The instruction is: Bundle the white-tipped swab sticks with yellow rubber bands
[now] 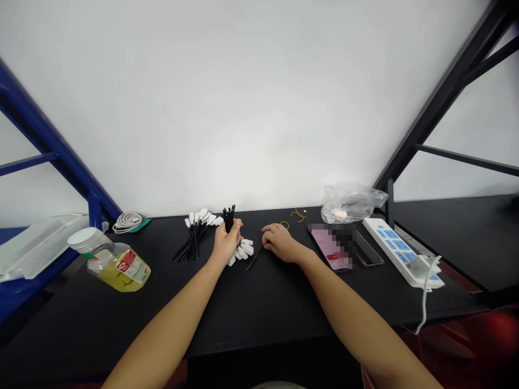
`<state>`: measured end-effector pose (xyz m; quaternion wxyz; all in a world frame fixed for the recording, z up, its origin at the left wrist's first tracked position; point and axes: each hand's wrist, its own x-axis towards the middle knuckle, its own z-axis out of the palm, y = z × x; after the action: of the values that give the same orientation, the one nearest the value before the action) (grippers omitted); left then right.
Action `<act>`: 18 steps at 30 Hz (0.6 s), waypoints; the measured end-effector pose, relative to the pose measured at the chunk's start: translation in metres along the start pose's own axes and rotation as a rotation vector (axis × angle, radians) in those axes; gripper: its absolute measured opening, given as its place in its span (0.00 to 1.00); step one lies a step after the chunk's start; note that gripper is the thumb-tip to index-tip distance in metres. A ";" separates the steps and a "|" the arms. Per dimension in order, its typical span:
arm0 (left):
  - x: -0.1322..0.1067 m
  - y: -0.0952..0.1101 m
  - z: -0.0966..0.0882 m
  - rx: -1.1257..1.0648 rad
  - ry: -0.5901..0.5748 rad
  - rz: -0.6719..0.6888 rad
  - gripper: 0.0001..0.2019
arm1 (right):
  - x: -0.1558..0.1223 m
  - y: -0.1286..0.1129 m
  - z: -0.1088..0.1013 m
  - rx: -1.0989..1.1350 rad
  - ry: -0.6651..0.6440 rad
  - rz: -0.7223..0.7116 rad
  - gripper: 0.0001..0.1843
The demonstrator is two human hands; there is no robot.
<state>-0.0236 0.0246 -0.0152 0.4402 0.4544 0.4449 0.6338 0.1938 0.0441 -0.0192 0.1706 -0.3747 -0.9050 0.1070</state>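
My left hand [227, 240] is closed around a bundle of black sticks with white tips [237, 237], held upright with the white tips down on the black table [259, 308]. My right hand [278, 240] rests knuckles-up beside it, fingers curled and pinching one loose black stick [254, 259] that lies on the table. A second pile of the same white-tipped sticks [197, 232] lies fanned out just left of my left hand.
A plastic jar with yellow liquid [111, 262] lies at the left, a coiled white cable [127, 221] behind it. Yellow rubber bands [298, 215], a clear plastic bag [351, 202], a phone [367, 248], a pink item [330, 248] and a white power strip [401, 251] sit at the right.
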 end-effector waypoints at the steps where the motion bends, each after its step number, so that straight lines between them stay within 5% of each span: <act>1: 0.001 0.000 -0.001 -0.006 0.033 0.010 0.20 | -0.001 0.003 -0.006 0.065 0.013 -0.005 0.05; 5: 0.003 0.001 0.000 -0.046 0.099 0.011 0.20 | -0.003 0.015 -0.018 0.447 0.240 0.105 0.05; 8: -0.001 0.001 0.005 -0.017 0.050 0.019 0.20 | 0.004 0.011 -0.008 0.714 0.403 0.186 0.09; 11: -0.008 0.003 0.011 0.036 -0.042 0.048 0.22 | 0.015 -0.012 0.014 0.808 0.397 0.158 0.10; 14: -0.013 0.004 0.015 0.072 -0.141 0.110 0.20 | 0.022 -0.034 0.031 0.631 0.352 0.015 0.10; 18: -0.016 0.006 0.017 0.092 -0.206 0.155 0.18 | 0.025 -0.039 0.037 0.682 0.348 0.132 0.14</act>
<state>-0.0052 0.0101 -0.0091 0.4120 0.5697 0.3897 0.5948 0.1378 0.0326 -0.0348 0.4292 -0.3666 -0.7489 0.3473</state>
